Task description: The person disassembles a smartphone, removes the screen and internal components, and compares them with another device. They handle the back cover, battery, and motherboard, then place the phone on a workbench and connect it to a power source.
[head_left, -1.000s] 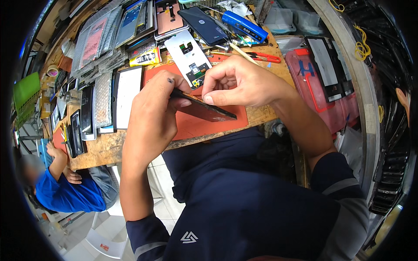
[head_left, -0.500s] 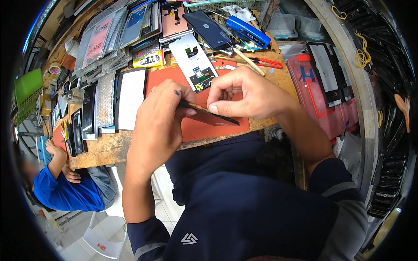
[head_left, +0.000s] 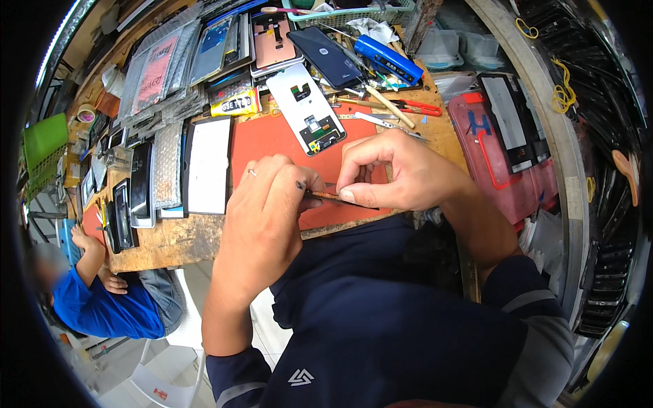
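My left hand (head_left: pixel 266 212) grips one end of a thin dark phone panel (head_left: pixel 368 207), its fingers curled over it. The panel is seen nearly edge-on, so its faces are mostly hidden. At its upper edge, the thumb and bent fingers of my right hand (head_left: pixel 403 173) are closed in a pinch; anything small between the fingertips is too small to make out. Beneath both hands lies a red-orange work mat (head_left: pixel 262 136). Just beyond them on the mat is a white phone back plate with exposed dark parts (head_left: pixel 299 109).
A dark phone (head_left: pixel 326 56), a blue cylindrical tool (head_left: pixel 388 60), red-handled pliers (head_left: pixel 420 108) and a yellow tube (head_left: pixel 236 103) lie at the back. A white panel (head_left: pixel 209 166) and bubble-wrapped stacks (head_left: pixel 153 75) fill the left. A person in blue (head_left: pixel 105 304) sits at far left. A red case (head_left: pixel 500 170) stands right.
Both hands have come slightly lower and to the right with the panel. The panel has tilted from showing its lower face to nearly edge-on. The view has shifted a little.
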Tool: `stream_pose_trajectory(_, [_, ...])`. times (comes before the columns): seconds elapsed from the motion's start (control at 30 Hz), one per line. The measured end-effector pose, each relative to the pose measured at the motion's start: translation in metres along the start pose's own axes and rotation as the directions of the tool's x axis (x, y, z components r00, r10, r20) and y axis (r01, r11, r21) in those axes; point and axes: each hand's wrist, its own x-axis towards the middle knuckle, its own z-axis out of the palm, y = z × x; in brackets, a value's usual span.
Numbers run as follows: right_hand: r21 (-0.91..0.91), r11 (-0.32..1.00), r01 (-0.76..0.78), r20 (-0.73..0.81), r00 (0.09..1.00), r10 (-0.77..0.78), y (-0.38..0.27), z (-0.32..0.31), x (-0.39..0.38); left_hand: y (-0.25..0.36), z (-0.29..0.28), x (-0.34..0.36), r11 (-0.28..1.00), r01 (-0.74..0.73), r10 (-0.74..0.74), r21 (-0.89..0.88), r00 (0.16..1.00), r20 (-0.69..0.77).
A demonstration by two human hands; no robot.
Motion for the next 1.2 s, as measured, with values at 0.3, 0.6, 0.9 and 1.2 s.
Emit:
stream_pose_trajectory(0.3, [-0.172,0.973,0.151,-0.043,0.986,-0.16,0.035,0.018,-0.002,-0.026,0.001,-0.022,0.986,0.105,-0.116,-0.131,0.99,-0.078])
stream_pose_trajectory(0.6, [0.593,0.805,-0.008,0.105,0.992,-0.067,0.051,0.04,0.007,-0.039,0.007,-0.027,0.921,0.249,-0.347,-0.301,0.873,-0.341])
stream_pose_trajectory(0.9, [0.972,0.188,0.139,-0.129,0.99,-0.065,0.042,0.048,0.012,-0.028,0.029,-0.068,0.797,0.368,-0.592,-0.479,0.633,-0.499])
stream_pose_trajectory(1.2, [0.95,0.24,0.199,-0.215,0.976,0.041,0.018,0.073,0.017,0.002,0.043,-0.085,0.941,0.293,-0.34,-0.172,0.818,-0.463])
